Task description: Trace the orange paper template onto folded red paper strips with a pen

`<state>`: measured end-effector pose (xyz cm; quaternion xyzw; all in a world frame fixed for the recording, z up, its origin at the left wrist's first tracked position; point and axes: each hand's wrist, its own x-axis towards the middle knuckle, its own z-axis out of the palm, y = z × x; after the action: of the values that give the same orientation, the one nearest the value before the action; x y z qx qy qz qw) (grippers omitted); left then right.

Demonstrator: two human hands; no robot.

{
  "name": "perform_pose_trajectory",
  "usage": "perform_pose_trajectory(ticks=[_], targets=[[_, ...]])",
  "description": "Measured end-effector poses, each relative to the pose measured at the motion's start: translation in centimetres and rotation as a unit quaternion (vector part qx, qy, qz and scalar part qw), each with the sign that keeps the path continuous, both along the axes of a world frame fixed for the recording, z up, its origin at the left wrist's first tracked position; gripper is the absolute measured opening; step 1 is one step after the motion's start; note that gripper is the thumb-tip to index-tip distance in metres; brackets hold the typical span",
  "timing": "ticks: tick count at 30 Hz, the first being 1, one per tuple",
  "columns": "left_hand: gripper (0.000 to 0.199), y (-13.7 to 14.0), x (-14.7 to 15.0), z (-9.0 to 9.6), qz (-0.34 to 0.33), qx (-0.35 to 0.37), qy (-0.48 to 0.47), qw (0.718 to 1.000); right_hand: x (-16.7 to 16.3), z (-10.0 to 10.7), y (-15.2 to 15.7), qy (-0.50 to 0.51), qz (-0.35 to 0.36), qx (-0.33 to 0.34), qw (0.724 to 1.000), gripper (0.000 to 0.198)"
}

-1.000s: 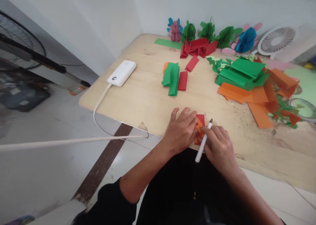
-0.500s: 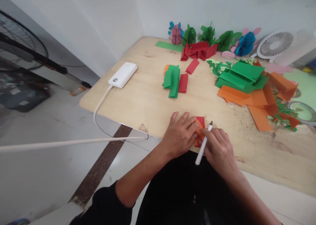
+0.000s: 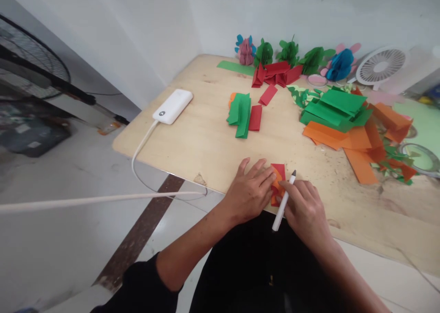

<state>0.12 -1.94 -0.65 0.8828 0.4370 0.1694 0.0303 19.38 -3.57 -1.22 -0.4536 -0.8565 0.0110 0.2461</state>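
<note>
A small orange paper cut-out point(image 3: 277, 180) lies on a red paper piece point(image 3: 279, 167) at the table's near edge. My left hand point(image 3: 250, 191) rests with its fingers spread, the fingertips at the left side of these papers. On the other side, my right hand point(image 3: 305, 207) has a white pen point(image 3: 283, 205) tucked in its grip. The pen's dark tip points up and away from me. The right thumb and index finger touch the orange piece; part of it is hidden by my hands.
Folded green paper point(image 3: 243, 113) and red paper point(image 3: 255, 117) lie ahead. A white power bank point(image 3: 173, 106) with a cable is at left. Green strips point(image 3: 338, 104), orange strips point(image 3: 360, 161) and a small white fan point(image 3: 381, 67) are at right. Paper figures point(image 3: 288, 51) line the wall.
The view has shifted slightly. My left fingers have drawn back a little to the left, showing more of the orange piece. The pen stays in my right hand.
</note>
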Motion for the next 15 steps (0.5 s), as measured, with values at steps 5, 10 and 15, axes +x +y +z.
perform_pose_trajectory(ticks=[5,10,15], targets=[[0.037,0.0,-0.1,0.5,0.008,-0.044,-0.014,0.999,0.1,-0.2,0.1,-0.001,-0.003,-0.006,1.0,0.036],[0.037,0.3,-1.0,0.5,-0.033,-0.074,0.002,0.997,0.0,-0.1,0.1,-0.003,-0.005,-0.006,1.0,0.035],[0.041,0.7,-2.1,0.2,-0.072,-0.085,0.035,0.993,0.0,0.0,0.0,-0.002,-0.007,0.001,1.0,0.035]])
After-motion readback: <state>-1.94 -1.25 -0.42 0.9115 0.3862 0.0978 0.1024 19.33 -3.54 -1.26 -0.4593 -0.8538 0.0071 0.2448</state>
